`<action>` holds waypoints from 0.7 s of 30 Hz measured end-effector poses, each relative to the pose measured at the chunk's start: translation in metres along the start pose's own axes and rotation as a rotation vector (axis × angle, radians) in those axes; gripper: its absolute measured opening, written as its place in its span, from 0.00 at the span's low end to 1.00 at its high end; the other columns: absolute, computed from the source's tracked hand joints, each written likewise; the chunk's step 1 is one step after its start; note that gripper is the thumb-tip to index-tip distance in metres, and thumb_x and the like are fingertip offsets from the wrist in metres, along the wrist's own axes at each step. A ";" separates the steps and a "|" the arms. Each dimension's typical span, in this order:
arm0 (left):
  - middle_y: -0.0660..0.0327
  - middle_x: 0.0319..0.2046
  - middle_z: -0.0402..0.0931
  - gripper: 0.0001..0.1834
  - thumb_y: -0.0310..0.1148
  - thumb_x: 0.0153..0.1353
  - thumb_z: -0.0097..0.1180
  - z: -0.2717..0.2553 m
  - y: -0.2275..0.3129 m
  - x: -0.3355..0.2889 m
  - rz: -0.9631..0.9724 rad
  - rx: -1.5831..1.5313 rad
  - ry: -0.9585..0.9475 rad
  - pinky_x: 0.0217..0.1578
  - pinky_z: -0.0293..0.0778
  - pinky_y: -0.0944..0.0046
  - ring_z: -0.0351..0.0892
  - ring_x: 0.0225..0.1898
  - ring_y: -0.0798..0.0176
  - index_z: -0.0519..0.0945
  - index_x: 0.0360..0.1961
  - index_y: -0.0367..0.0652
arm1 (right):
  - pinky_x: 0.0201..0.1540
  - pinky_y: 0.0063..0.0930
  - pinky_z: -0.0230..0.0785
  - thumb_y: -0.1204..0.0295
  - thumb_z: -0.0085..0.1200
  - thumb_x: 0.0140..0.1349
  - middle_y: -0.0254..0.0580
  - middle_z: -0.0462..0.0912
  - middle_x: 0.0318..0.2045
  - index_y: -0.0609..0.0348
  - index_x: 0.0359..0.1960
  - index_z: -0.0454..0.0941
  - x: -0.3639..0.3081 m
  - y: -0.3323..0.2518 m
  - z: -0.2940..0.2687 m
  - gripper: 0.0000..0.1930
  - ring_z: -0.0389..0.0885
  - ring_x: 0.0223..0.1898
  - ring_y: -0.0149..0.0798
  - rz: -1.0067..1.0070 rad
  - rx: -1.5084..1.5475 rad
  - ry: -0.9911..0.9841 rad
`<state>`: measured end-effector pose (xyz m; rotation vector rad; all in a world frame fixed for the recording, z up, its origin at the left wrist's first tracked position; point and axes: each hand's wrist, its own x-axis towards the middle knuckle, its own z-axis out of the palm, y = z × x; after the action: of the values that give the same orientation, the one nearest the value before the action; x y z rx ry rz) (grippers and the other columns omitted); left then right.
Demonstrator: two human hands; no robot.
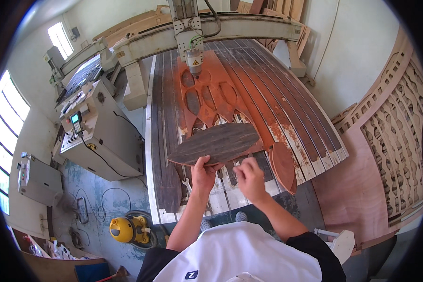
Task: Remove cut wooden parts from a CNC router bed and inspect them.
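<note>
My left hand (204, 175) grips the lower edge of a dark, leaf-shaped wooden board (216, 143), thumb on top and fingers underneath. The board is tilted up above the near part of a slotted machine bed (228, 199). Just right of it, below the board's lower edge, my right hand (250, 177) is closed with fingers curled; whatever it holds, if anything, is hidden. Reddish leaf-shaped pieces (283, 165) lie at the bed's near right. A dark wooden piece (168, 190) rests at the near left, beside a wrench (187, 183).
Over the bed hangs a router spindle (194, 60) on a gantry (249, 27). Beneath it lies a reddish sheet (216, 66) with leaf-shaped cutouts and red dust. A control cabinet (113, 145) and yellow vacuum (127, 229) stand left. Patterned wooden panels (395, 122) lean right.
</note>
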<state>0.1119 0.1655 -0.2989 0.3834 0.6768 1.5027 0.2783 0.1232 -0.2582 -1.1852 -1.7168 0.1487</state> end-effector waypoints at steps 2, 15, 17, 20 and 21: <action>0.45 0.44 0.76 0.18 0.25 0.56 0.46 -0.002 0.004 -0.002 -0.071 -0.104 -0.031 0.41 0.84 0.47 0.81 0.41 0.44 0.68 0.48 0.26 | 0.25 0.38 0.67 0.79 0.60 0.53 0.47 0.71 0.30 0.64 0.25 0.70 -0.001 -0.004 0.000 0.09 0.75 0.25 0.51 -0.007 0.060 -0.009; 0.48 0.49 0.74 0.26 0.24 0.53 0.49 -0.028 0.035 -0.007 -0.040 -0.252 -0.185 0.35 0.85 0.46 0.80 0.45 0.45 0.65 0.55 0.31 | 0.31 0.34 0.65 0.76 0.59 0.57 0.46 0.71 0.28 0.63 0.24 0.69 0.039 0.075 -0.070 0.10 0.72 0.28 0.46 0.244 -0.282 0.263; 0.51 0.47 0.74 0.25 0.25 0.55 0.50 -0.030 0.035 -0.005 -0.038 -0.210 -0.235 0.33 0.85 0.48 0.80 0.44 0.47 0.65 0.57 0.35 | 0.31 0.32 0.64 0.76 0.59 0.57 0.46 0.71 0.28 0.63 0.24 0.69 0.042 0.076 -0.074 0.11 0.72 0.28 0.45 0.274 -0.177 0.325; 0.51 0.48 0.73 0.24 0.25 0.57 0.52 -0.019 0.033 -0.008 -0.045 -0.163 -0.071 0.30 0.85 0.48 0.80 0.44 0.49 0.66 0.57 0.38 | 0.29 0.30 0.62 0.79 0.61 0.54 0.42 0.72 0.27 0.63 0.21 0.68 0.046 0.041 -0.074 0.12 0.70 0.26 0.38 0.080 0.050 0.241; 0.52 0.44 0.76 0.22 0.30 0.59 0.53 -0.010 0.032 -0.009 0.017 -0.080 -0.016 0.26 0.81 0.52 0.81 0.38 0.50 0.68 0.54 0.38 | 0.29 0.30 0.62 0.79 0.61 0.54 0.42 0.72 0.27 0.63 0.21 0.68 0.046 0.025 -0.072 0.12 0.70 0.26 0.38 0.082 0.053 0.240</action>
<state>0.0814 0.1566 -0.2845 0.3409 0.6000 1.5365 0.3497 0.1421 -0.2072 -1.1848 -1.4474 0.0966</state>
